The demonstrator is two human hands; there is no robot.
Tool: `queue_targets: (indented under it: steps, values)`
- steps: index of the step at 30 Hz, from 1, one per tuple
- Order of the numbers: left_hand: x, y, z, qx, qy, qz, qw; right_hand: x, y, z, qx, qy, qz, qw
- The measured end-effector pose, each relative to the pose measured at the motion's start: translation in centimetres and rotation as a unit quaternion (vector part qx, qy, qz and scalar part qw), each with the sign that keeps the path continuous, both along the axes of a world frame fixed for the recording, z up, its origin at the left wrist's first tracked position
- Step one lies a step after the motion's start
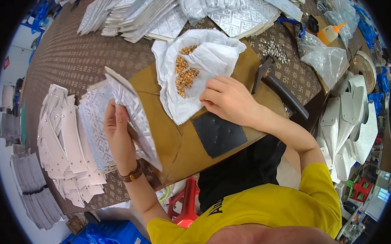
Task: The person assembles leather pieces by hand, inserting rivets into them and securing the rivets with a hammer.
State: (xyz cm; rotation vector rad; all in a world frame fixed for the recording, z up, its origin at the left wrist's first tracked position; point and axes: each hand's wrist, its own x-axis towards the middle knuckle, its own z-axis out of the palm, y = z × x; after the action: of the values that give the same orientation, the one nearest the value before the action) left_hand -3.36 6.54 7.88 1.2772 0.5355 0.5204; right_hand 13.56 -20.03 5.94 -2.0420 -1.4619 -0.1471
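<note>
My left hand [118, 133] is closed on a silver-patterned panel [136, 115], held tilted over the left side of a brown board [170, 153]. Beneath and beside it lies a stack of similar patterned panels [92, 115]. My right hand [229, 98] rests at the lower right edge of a white plastic bag [218, 48], its fingers drawn together; whatever they may hold is too small to make out. Small gold-coloured studs [186, 79] are heaped on the opened bag. Just below my right hand, a black square pad [219, 136] with small dents sits near the board's front edge.
A hammer [287, 95] lies right of the board, near scattered silver studs [275, 52]. Studded pale pieces [65, 143] are piled at the left, more panels [144, 14] at the back. A glue bottle [330, 33] stands at the back right. A red stool [187, 204] is under the table.
</note>
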Motion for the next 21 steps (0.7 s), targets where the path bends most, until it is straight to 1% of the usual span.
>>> queue_targets:
  steps: [2, 3, 4, 5, 6, 7, 8, 9, 10, 11, 12, 14, 16, 17, 19, 20, 21]
  values:
    - [-0.3, -0.4, 0.6, 0.092, 0.005, -0.031, 0.995, -1.1, -2.1, 0.3, -0.019, 0.006, 0.015, 1.0]
    - [-0.3, -0.8, 0.8, 0.139, 0.005, -0.046, 0.989, -1.6, -3.1, 0.3, -0.05, -0.007, 0.021, 0.999]
    - [-0.2, -1.3, 0.9, 0.131, 0.007, -0.045, 0.99, -2.1, -4.0, 0.3, -0.079, -0.021, 0.025, 0.996]
    - [0.0, -2.0, 1.2, 0.146, 0.019, -0.092, 0.985, -2.4, -4.6, 0.3, -0.106, -0.035, 0.028, 0.993]
    - [0.3, -2.8, 1.4, 0.163, 0.03, -0.14, 0.976, -2.4, -5.0, 0.5, -0.11, -0.033, 0.026, 0.993]
    - [0.6, -3.3, 1.5, 0.181, 0.041, -0.188, 0.965, -2.4, -5.2, 1.0, -0.083, -0.025, 0.018, 0.996]
    - [0.8, -3.7, 1.4, 0.181, 0.043, -0.19, 0.964, -2.3, -5.3, 1.5, -0.055, -0.017, 0.011, 0.998]
    - [1.0, -4.0, 1.3, 0.229, 0.059, -0.234, 0.943, -2.2, -5.4, 2.0, -0.027, -0.008, 0.004, 1.0]
    - [1.1, -4.3, 1.2, 0.275, 0.075, -0.276, 0.918, -1.6, -5.9, 2.6, -0.028, -0.007, 0.003, 1.0]
    - [1.3, -4.8, 1.0, 0.318, 0.09, -0.316, 0.889, -0.4, -6.7, 3.1, -0.003, -0.028, -0.054, 0.998]
    - [1.5, -5.5, 0.9, 0.317, 0.09, -0.315, 0.89, 1.0, -7.6, 3.3, 0.023, -0.051, -0.111, 0.992]
    - [2.2, -7.5, 0.7, 0.354, 0.05, -0.327, 0.875, 4.2, -9.7, 2.8, 0.001, -0.024, -0.223, 0.974]
    - [2.6, -8.3, 0.4, 0.372, 0.03, -0.33, 0.867, 7.4, -12.2, 1.6, -0.026, 0.052, -0.304, 0.951]
    - [2.7, -8.5, 0.2, 0.399, 0.03, -0.336, 0.852, 8.5, -13.1, 1.1, -0.027, 0.052, -0.302, 0.951]
    - [2.9, -8.8, -0.2, 0.451, 0.034, -0.35, 0.82, 10.0, -14.5, 0.1, -0.054, 0.128, -0.319, 0.938]
    - [2.9, -8.9, -0.5, 0.45, 0.036, -0.351, 0.821, 10.5, -14.9, -0.3, -0.067, 0.166, -0.327, 0.928]
    - [3.0, -9.0, -0.8, 0.449, 0.038, -0.344, 0.824, 10.8, -15.2, -0.6, -0.068, 0.168, -0.327, 0.927]
